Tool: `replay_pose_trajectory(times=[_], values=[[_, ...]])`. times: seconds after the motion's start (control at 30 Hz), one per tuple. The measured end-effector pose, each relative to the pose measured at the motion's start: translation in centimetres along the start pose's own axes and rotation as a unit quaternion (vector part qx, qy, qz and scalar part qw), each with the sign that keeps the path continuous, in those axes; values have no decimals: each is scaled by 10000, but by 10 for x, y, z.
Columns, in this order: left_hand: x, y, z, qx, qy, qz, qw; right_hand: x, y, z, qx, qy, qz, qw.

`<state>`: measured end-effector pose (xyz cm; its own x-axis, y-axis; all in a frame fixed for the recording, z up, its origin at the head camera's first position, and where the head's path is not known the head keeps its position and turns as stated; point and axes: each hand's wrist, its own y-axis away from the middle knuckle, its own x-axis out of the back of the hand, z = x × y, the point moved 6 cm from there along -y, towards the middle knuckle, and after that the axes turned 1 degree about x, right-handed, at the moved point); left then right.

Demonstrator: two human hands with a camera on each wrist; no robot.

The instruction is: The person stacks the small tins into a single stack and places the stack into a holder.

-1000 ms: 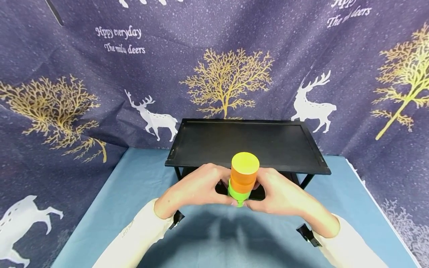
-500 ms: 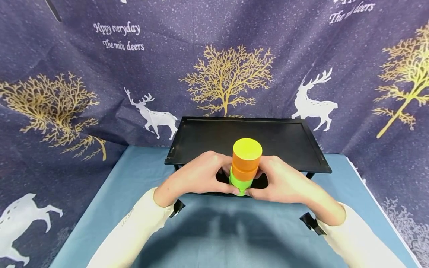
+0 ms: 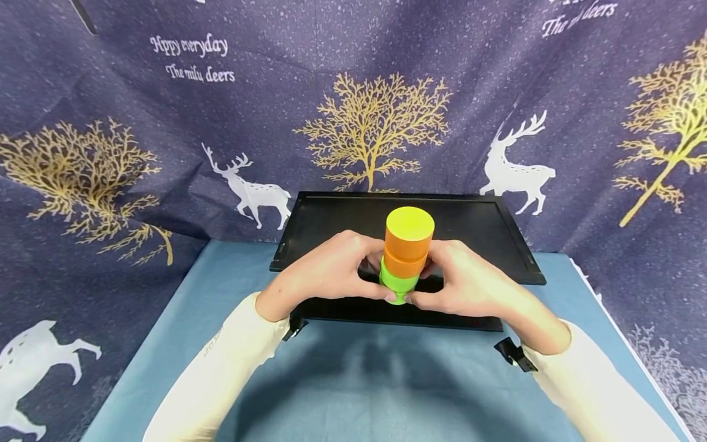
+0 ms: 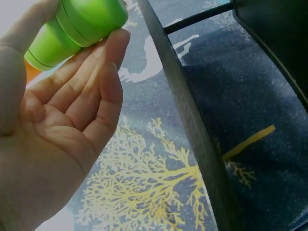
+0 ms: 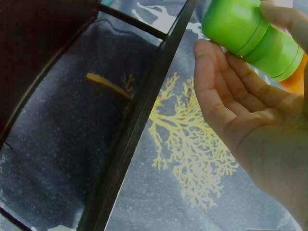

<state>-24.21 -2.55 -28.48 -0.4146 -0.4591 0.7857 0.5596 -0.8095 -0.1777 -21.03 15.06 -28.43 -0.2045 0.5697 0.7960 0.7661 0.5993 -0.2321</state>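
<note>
Both hands hold one upright column of stacked, cup-like round pieces. In the head view its upper part is an orange piece point(image 3: 407, 248) with a flat yellow top, above a green piece point(image 3: 399, 281). My left hand point(image 3: 342, 267) grips the left side of the green part, thumb in front and fingers behind. From the right, my right hand point(image 3: 458, 279) grips the same part, its thumb tip close to the left one. The wrist views show stepped green pieces point(image 4: 89, 21) between thumb and fingers, and part of the orange one at the edge. The fingers behind the column are partly hidden.
A black two-level rack point(image 3: 342, 227) stands behind the hands, its lower shelf point(image 3: 453, 320) lying under them. Blue cloth point(image 3: 353, 393) covers the table. At the back hangs a dark curtain point(image 3: 265, 110) with deer and tree prints.
Both hands have moved up in the head view with the column between them. It now overlaps the rack's top more, and the lower shelf's front edge shows beneath the hands.
</note>
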Motion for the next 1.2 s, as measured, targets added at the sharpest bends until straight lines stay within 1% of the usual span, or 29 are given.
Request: replay_pose_trajectory(times=[0.17,0.37,0.6,0.77,0.93,1.2], values=[[5,-5,-1,5,40,28,10000,4,-4,6,-110,-39,48,9999],[8,-11,-7,44,80,62,9999,7,-8,14,-238,-104,116,9996],[12,-19,-16,111,84,91,9999,9,-14,24,-262,-341,189,9989],[15,-24,-19,108,118,136,9998,10,-18,30,-243,-453,265,9983],[16,-28,-24,124,143,186,9996,11,-21,36,-310,-506,289,9978],[18,-35,-33,314,106,246,9991,10,-26,44,-432,-495,352,9972]])
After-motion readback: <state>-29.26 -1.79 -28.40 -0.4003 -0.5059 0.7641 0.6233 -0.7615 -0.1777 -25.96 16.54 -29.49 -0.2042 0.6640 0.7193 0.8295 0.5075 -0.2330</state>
